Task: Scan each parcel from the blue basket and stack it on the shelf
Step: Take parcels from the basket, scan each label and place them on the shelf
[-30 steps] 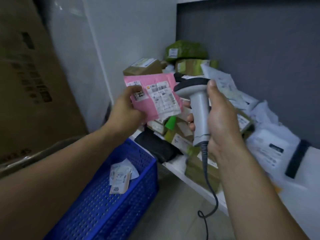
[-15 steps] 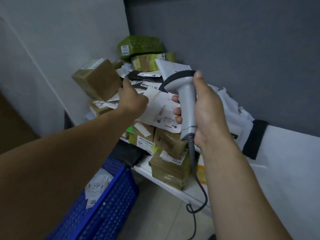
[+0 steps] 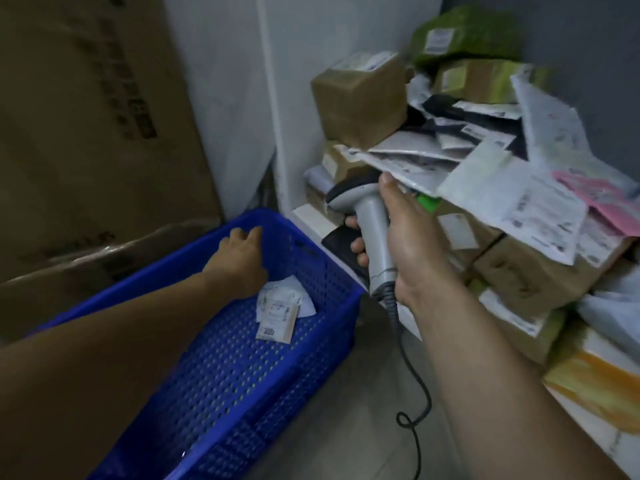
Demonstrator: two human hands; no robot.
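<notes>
The left grip (image 3: 242, 259) reaches low into the blue basket (image 3: 242, 362). Its fingers are loosely straight and hold nothing, and the fingertips are near the far rim. Just beside its wrist, on the shelf side, lie two small parcels (image 3: 278, 317) (a tan packet on top of a flat white one). From there the open perforated floor stretches back toward the person.

The right grip (image 3: 412, 251) is wrapped round the handle of the grey scanner (image 3: 370, 233), with the thumb up along its back. The cable (image 3: 412, 379) hangs from below this grip to the grey floor (image 3: 363, 410), in the narrow gap between the basket wall and the white shelf edge (image 3: 309, 218). Just above the thumb, a white mailer's corner juts out of the stacked parcels (image 3: 519, 271). Well beyond the grip, the pink parcel (image 3: 602, 199) lies on top of that stack.
</notes>
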